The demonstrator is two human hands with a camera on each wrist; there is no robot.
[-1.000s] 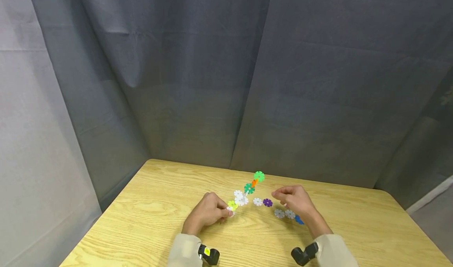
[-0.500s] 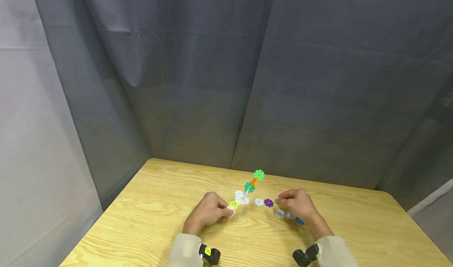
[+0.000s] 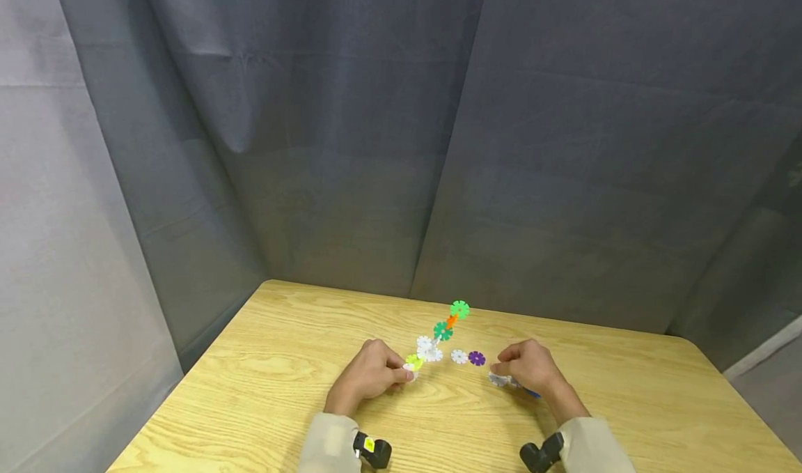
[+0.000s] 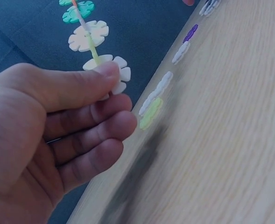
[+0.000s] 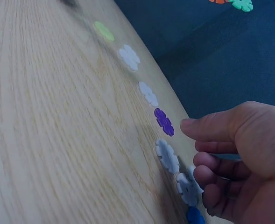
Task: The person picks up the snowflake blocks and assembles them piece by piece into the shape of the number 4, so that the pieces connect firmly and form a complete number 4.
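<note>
My left hand [image 3: 372, 372] pinches a white snowflake disc [image 4: 123, 77] between thumb and fingers. That disc ends a raised chain: a yellow disc [image 4: 94, 50] seen edge-on, another white one [image 4: 95, 33], a teal disc [image 3: 443, 331], an orange one [image 3: 452, 321] and a bright green one [image 3: 460, 310]. My right hand [image 3: 529, 368] hovers just over loose discs on the table, fingers loosely bent, with no disc seen in its grip. Under or beside its fingertips lie a greyish-white disc [image 5: 167, 156], another whitish one [image 5: 186, 189] and a blue disc [image 5: 195, 216], partly hidden.
Between the hands, a purple disc [image 5: 164, 122] and a white disc [image 5: 148, 94] lie flat on the wooden table [image 3: 263, 389]. Farther left lie a loose white disc [image 5: 129, 57] and a yellow-green one [image 5: 104, 31]. A dark grey curtain [image 3: 376, 145] hangs behind the table.
My right hand has moved from beyond the greyish-white discs down towards them, now covering part of them. The left hand and its chain stay almost still.
</note>
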